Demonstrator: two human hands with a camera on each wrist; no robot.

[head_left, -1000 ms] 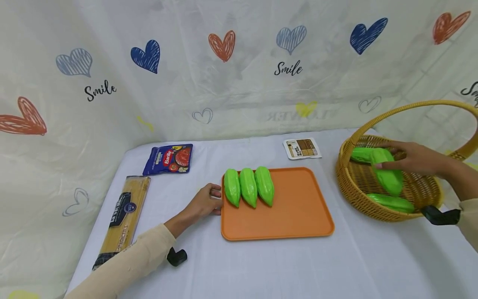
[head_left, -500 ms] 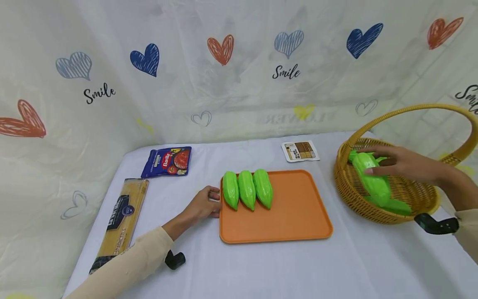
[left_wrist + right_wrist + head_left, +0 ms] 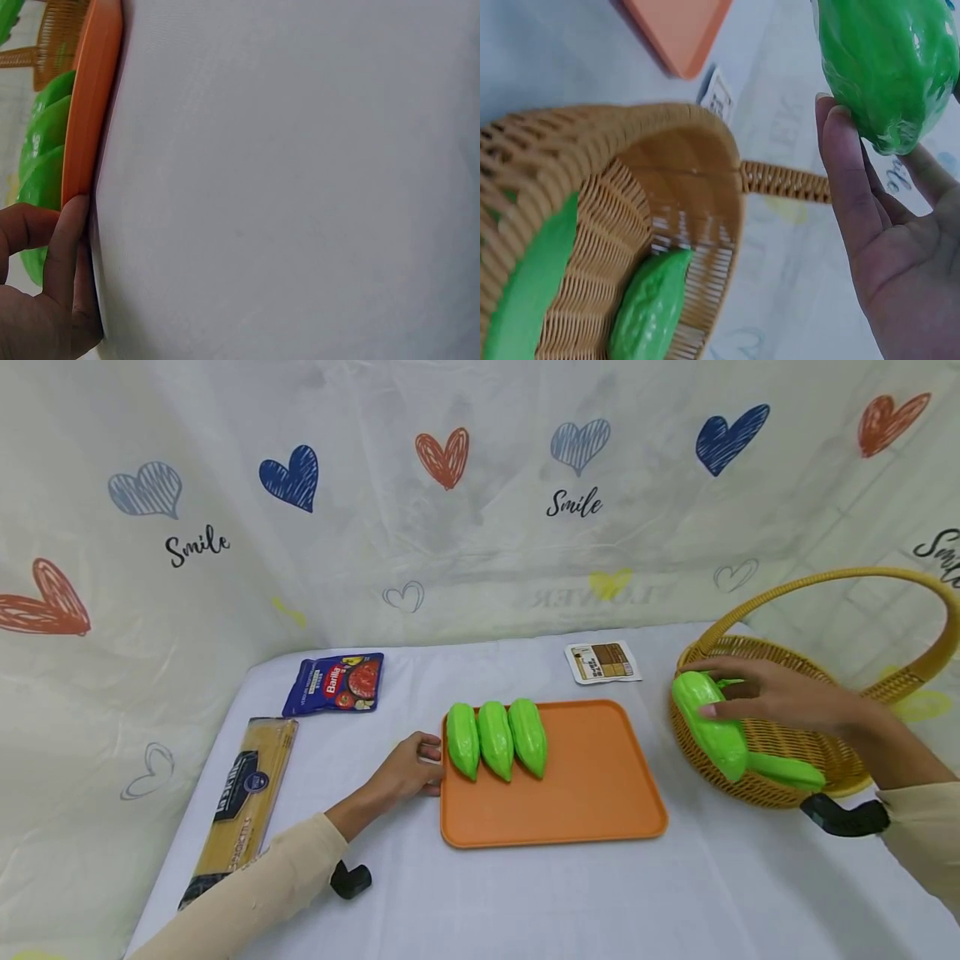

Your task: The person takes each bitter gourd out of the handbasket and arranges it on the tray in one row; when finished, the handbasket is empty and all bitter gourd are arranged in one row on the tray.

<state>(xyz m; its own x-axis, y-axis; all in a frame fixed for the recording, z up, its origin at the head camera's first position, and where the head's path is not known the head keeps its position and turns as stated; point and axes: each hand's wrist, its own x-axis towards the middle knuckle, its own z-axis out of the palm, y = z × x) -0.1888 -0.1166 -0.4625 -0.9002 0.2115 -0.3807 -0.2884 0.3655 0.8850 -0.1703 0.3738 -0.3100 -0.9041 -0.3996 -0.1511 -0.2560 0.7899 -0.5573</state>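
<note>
My right hand (image 3: pixel 783 693), right side of frame, grips a held green pod (image 3: pixel 708 727) between thumb and fingers, tilted, tip toward lower right. Pod's over the left rim of the wicker basket (image 3: pixel 806 747); right wrist view shows it lifted clear of the weave. Two more in the basket: one small pod (image 3: pixel 652 307) at bottom of that view, another pod (image 3: pixel 532 285) at lower left, partly hidden by the rim.

My left hand (image 3: pixel 408 768), left of centre, has loosely bent fingers touching the left edge of the orange tray (image 3: pixel 570 802); can't tell if they pinch it. Three green pods (image 3: pixel 496 742) side by side on the tray's upper left.

Rest: blue Barilla pouch (image 3: pixel 334 683) left of centre, spaghetti pack (image 3: pixel 243 810) lower left, partly under my sleeve (image 3: pixel 262 885), small white-brown packet (image 3: pixel 603 662) above the tray. White tablecloth (image 3: pixel 562 893), heart-print backdrop (image 3: pixel 495 543) behind.
</note>
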